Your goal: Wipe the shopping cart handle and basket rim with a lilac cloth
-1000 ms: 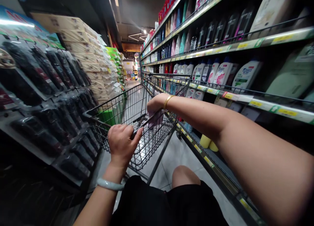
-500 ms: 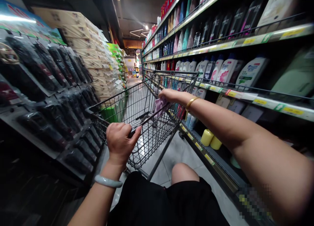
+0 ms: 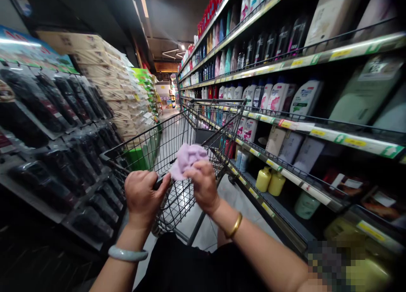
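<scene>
A dark wire shopping cart stands in front of me, its basket reaching down the aisle. My left hand is wrapped round the cart's handle at the near side, a pale bangle on its wrist. Crumpled in my right hand is a light purple cloth, held above the near part of the basket, close to the handle and just right of my left hand. A gold bangle circles my right wrist. The fingers of my right hand are slightly blurred.
Shelves of shampoo bottles run along the right side, with yellow bottles low down. On the left hang black packaged items, beyond them stacked beige packages and green boxes. Tiled floor shows beneath the cart.
My right hand has come back from the cart's far right side towards my left hand, bringing the purple cloth. My left hand keeps its hold on the handle.
</scene>
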`<state>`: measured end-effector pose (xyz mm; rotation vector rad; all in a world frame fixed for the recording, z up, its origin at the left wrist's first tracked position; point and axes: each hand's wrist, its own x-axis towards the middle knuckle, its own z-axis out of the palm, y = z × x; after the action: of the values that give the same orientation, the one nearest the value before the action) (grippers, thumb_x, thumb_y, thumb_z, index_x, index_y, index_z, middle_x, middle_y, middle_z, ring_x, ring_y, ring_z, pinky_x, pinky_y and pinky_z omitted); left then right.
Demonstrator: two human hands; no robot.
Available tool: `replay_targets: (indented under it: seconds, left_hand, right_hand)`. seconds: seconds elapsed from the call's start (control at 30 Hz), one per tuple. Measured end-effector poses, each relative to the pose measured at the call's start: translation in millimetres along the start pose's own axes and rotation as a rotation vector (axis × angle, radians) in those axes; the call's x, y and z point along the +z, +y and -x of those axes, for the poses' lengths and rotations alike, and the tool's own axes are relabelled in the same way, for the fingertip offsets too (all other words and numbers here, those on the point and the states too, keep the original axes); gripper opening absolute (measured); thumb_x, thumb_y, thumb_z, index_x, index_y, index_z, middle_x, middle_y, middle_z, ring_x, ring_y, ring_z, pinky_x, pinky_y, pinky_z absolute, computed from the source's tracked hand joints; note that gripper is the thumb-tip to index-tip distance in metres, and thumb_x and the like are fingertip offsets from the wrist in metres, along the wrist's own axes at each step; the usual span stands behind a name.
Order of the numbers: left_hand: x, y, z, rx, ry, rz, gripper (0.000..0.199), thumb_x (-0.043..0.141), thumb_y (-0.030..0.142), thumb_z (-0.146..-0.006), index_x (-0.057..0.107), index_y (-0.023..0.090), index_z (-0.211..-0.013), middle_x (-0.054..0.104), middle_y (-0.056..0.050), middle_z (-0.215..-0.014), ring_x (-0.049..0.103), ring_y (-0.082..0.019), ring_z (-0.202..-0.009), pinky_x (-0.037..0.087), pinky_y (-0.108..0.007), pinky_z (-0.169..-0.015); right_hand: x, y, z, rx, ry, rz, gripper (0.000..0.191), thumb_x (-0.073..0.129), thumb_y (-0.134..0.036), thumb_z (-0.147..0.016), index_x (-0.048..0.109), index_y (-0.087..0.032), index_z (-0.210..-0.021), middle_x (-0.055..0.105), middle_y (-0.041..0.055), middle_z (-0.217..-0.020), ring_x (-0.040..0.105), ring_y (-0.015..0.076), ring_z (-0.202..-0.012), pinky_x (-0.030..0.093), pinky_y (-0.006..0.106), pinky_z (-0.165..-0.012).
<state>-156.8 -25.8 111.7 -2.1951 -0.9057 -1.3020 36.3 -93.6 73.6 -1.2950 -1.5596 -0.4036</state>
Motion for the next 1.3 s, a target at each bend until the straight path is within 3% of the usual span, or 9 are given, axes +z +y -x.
replay_targets:
  seconds: [0.1,0.3,0.53,0.73,0.8,0.93,1.0,1.17,1.3]
  left_hand:
    - [-0.5,2,1,0.008,0.0,0.006,0.053,0.062,0.045,-0.097,0.028,0.027,-0.06,0.036,0.002,-0.058,0.039,-0.02,-0.062,0.03,-0.037,-0.068]
    - [1.6,7,3,0.022,0.064,0.001,0.053,0.064,0.041,-0.096,0.025,0.028,-0.062,0.031,0.004,-0.059,0.036,-0.02,-0.062,0.029,-0.037,-0.067]
    - [-0.9,12,2,0.002,0.018,0.002,0.052,0.063,0.042,-0.097,0.026,0.028,-0.062,0.031,0.003,-0.06,0.036,-0.02,-0.062,0.028,-0.037,-0.067]
    - [-0.1,25,0,-0.08,0.025,0.01,0.051,0.064,0.044,-0.096,0.03,0.028,-0.061,0.033,0.003,-0.058,0.036,-0.02,-0.062,0.028,-0.037,-0.067]
    - [1.4,28,-2,-0.094,0.03,0.008,0.051,0.065,0.045,-0.095,0.031,0.028,-0.06,0.033,0.003,-0.058,0.035,-0.02,-0.062,0.027,-0.037,-0.066]
    - [3.8,36,-5,-0.09,0.006,0.012,0.053,0.064,0.046,-0.096,0.03,0.026,-0.059,0.03,0.003,-0.057,0.033,-0.018,-0.06,0.024,-0.035,-0.064]
    - [4.5,42,-6,-0.081,0.002,0.007,0.053,0.064,0.046,-0.096,0.031,0.026,-0.06,0.03,0.003,-0.057,0.032,-0.018,-0.06,0.024,-0.035,-0.064]
    - [5.6,62,-7,-0.058,-0.02,-0.037,0.052,0.064,0.044,-0.097,0.029,0.027,-0.062,0.03,0.003,-0.058,0.033,-0.019,-0.06,0.024,-0.037,-0.065]
    - [7.2,72,-6,-0.043,-0.041,-0.059,0.05,0.063,0.043,-0.098,0.031,0.027,-0.063,0.034,0.003,-0.059,0.037,-0.019,-0.061,0.026,-0.037,-0.067]
  right_hand:
    - [17,3,22,0.013,-0.064,0.002,0.03,0.053,-0.025,-0.096,0.077,-0.041,-0.103,0.069,0.0037,-0.113,0.063,0.0281,-0.119,0.041,0.047,-0.121]
    - [40,33,20,0.665,0.21,-0.027,0.054,0.046,-0.007,-0.082,0.066,-0.028,-0.129,0.067,0.0136,-0.126,0.065,0.0325,-0.119,0.057,0.051,-0.101]
    - [52,3,60,0.367,0.042,-0.163,0.043,0.055,-0.012,-0.076,0.072,-0.03,-0.112,0.07,0.0099,-0.121,0.065,0.0339,-0.115,0.053,0.051,-0.103]
    - [31,30,55,0.76,0.188,-0.361,0.052,0.044,-0.001,-0.076,0.063,-0.019,-0.121,0.066,0.0159,-0.123,0.063,0.0266,-0.117,0.051,0.045,-0.104]
    - [17,17,47,0.658,0.154,-0.5,0.041,0.049,-0.003,-0.077,0.064,-0.021,-0.111,0.068,0.0112,-0.115,0.065,0.0236,-0.109,0.054,0.039,-0.099]
    - [-6,-15,34,0.239,-0.123,-0.802,0.033,0.057,-0.007,-0.079,0.067,-0.027,-0.104,0.07,0.0034,-0.111,0.067,0.019,-0.109,0.054,0.031,-0.1]
    - [-4,-8,35,0.32,-0.076,-0.82,0.039,0.051,-0.003,-0.078,0.068,-0.026,-0.105,0.071,0.0027,-0.111,0.067,0.0178,-0.11,0.054,0.031,-0.101]
    - [17,52,45,0.871,0.268,-0.579,0.041,0.041,-0.004,-0.08,0.063,-0.021,-0.11,0.07,0.0099,-0.117,0.067,0.0216,-0.112,0.054,0.038,-0.101]
    - [-1,31,38,0.877,0.365,-0.636,0.023,0.042,-0.02,-0.096,0.06,-0.023,-0.111,0.07,0.0104,-0.115,0.069,0.022,-0.109,0.056,0.041,-0.1]
